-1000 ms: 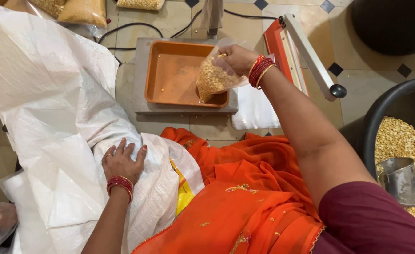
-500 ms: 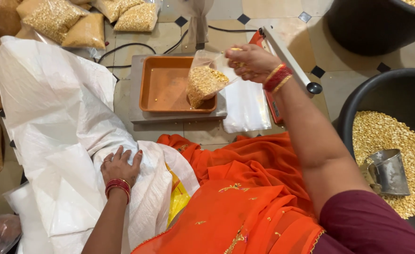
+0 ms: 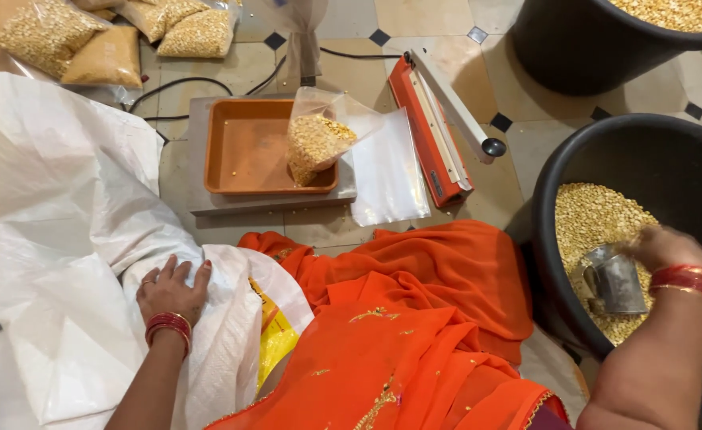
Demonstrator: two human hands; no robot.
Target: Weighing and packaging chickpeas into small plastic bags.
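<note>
**Right hand at the tub, one bag part-filled on the tray**

Now I am watching the right hand (image 3: 665, 248) reaching into the near black tub (image 3: 574, 159), its fingers clamped around a small metal scoop (image 3: 615, 280) that is lying on the yellow split pulses (image 3: 598, 219). The left hand (image 3: 170, 288) is resting flat, fingers spread and holding nothing, on the white woven sack (image 3: 64, 239) covering the floor at the left edge of the view.

As for progress, I am judging the work to be midway. Several sealed bags of pulses (image 3: 44, 32) are lying at the far left corner of the floor, so earlier portions look finished. One clear plastic bag (image 3: 319, 139), partly filled, is standing open and leaning against the right rim of the orange tray (image 3: 243, 147) on its grey platform. It is looking well short of full, so more scooping seems to be needed, and then sealing at the red heat sealer (image 3: 430, 135) just beside the tray, with its arm raised. An empty flat bag (image 3: 387, 171) is lying between tray and sealer, and a second tub (image 3: 606, 40) at the far right corner is holding more pulses.

Compared with half a second ago, the right hand is no longer holding the bag over the tray; it has let go and swung across to the scoop. The left hand is staying where it was on the sack.
</note>
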